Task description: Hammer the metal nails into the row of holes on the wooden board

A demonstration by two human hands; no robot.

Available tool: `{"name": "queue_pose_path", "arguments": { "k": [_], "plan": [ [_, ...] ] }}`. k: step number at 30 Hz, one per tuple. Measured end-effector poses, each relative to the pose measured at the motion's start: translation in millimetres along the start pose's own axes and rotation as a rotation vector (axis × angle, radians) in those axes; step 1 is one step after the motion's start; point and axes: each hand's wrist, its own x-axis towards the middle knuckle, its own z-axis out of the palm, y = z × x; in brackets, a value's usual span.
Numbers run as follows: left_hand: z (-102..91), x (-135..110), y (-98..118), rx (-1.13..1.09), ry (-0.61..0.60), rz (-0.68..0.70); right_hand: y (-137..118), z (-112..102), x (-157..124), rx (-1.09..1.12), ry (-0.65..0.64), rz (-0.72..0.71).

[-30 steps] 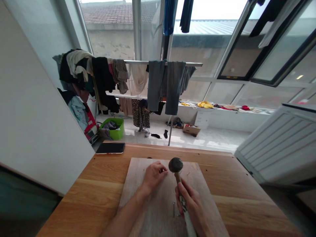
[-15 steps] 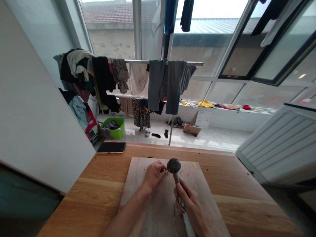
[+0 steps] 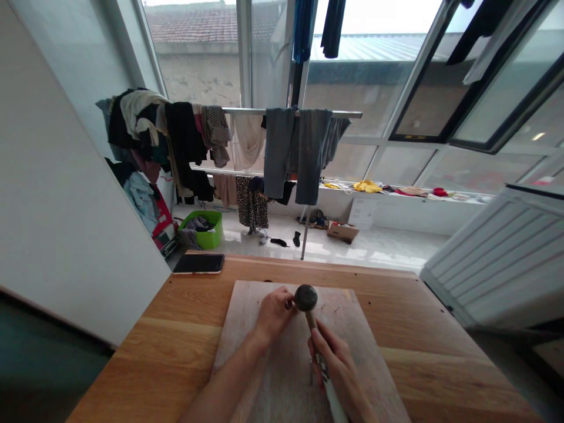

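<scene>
Firmly, the right hand (image 3: 335, 367) grips the hammer (image 3: 305, 298) handle, the left hand (image 3: 274, 311) pinched shut beside its head.

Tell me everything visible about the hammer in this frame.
The hammer has a dark, rounded, dull head that looks like metal, on a slim pale handle with dark markings lower down. The right hand is wrapped round the handle, hiding its middle, and the end runs off the bottom edge. The hammer points away from the person, its head above the far part of the pale wooden board and right beside the pinched fingers of the left hand. Whether the head touches anything cannot be told.
</scene>
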Motion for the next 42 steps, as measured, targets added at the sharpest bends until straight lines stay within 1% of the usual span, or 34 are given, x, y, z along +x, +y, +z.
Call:
{"name": "queue_pose_path", "arguments": {
  "k": [6,12,19,23,27,32,38,42],
  "plan": [
    [1.1,0.0,-2.4,-0.015,0.012,0.009,-4.2,1.2,-1.1,-0.003,0.010,0.029],
    [0.8,-0.3,-4.1,-0.017,0.006,0.019,-0.1,0.5,-0.8,0.031,0.015,0.026],
    [1.1,-0.1,-4.8,-0.013,0.003,0.023,-1.4,0.7,-1.6,0.065,0.011,0.041],
    [0.5,-0.4,-2.4,-0.008,0.006,0.001,1.7,0.0,-2.1,0.088,0.007,0.030],
    [-0.4,-0.8,-0.8,-0.004,0.005,-0.001,2.7,-0.4,-1.9,0.069,0.014,0.030],
    [-0.3,0.2,-3.3,0.005,0.005,0.013,-2.4,1.4,-3.1,0.062,0.017,0.007],
    [-0.9,-0.7,-1.5,0.016,0.010,0.002,-5.0,3.2,-6.3,0.069,0.042,0.012],
    [-1.6,-1.0,-0.8,0.026,-0.003,0.003,-4.2,3.2,-5.7,0.056,0.032,0.028]
  ]
}}
